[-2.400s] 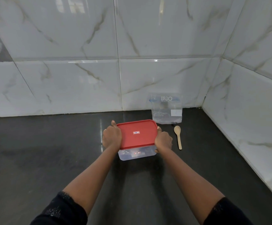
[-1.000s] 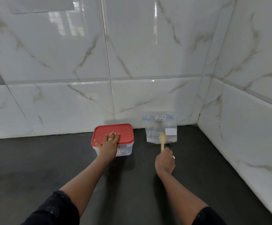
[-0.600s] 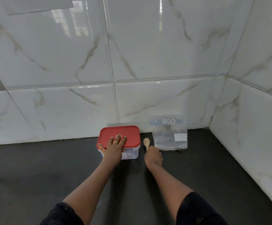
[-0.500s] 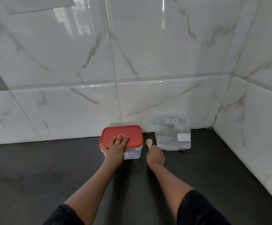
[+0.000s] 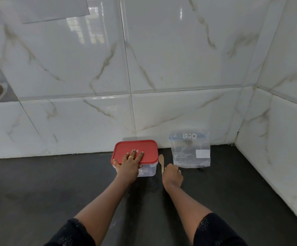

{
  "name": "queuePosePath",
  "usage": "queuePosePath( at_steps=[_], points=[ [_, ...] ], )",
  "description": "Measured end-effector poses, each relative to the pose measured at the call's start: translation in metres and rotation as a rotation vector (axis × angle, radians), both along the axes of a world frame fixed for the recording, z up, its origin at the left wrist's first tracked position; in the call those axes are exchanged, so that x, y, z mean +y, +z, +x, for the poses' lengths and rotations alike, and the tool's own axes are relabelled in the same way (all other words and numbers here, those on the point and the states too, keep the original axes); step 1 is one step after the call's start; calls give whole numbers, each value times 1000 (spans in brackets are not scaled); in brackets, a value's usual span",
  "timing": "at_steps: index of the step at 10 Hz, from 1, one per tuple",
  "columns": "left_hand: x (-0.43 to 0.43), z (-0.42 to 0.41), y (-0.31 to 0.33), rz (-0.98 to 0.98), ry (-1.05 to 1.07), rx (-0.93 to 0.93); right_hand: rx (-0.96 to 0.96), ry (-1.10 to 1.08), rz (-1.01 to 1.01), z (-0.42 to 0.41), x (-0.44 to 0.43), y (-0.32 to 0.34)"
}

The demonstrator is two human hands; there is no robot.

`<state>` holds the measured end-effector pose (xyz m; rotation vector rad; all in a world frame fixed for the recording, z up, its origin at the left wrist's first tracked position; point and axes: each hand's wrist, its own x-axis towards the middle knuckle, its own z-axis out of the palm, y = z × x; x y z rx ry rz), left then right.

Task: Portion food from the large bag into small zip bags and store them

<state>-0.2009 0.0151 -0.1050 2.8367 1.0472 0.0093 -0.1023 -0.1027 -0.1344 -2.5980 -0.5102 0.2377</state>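
Left hand [image 5: 129, 164]: lies palm-down on the red lid [image 5: 140, 148], fingers straight and spread, gripping nothing (a gold ring [image 5: 131, 157] shows on one finger).
Right hand [image 5: 173, 174]: fingers curled round the handle of the wooden spoon [image 5: 161, 160], back of the hand toward the camera; the spoon's bowl points away toward the wall.
Container [image 5: 149, 172]: clear plastic box, closed under the red lid, on the dark countertop [image 5: 55, 192] close to the wall; its contents are too blurred to tell.
Wooden spoon: between the container and the zip bag, just beside the box's right edge.
Zip bag [image 5: 190, 151]: clear, printed URGO, standing upright against the marble-tiled wall [image 5: 162, 59], right of the spoon and apart from both hands; whether it holds anything cannot be told.
Sleeves [image 5: 215, 229]: black, on both arms at the bottom edge.
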Motion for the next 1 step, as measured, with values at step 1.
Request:
queuePosePath(
  at_steps=[1],
  points=[
    [1, 1, 4, -32, -11, 15, -7, -32, 32, -1, -7, 8]
  ],
)
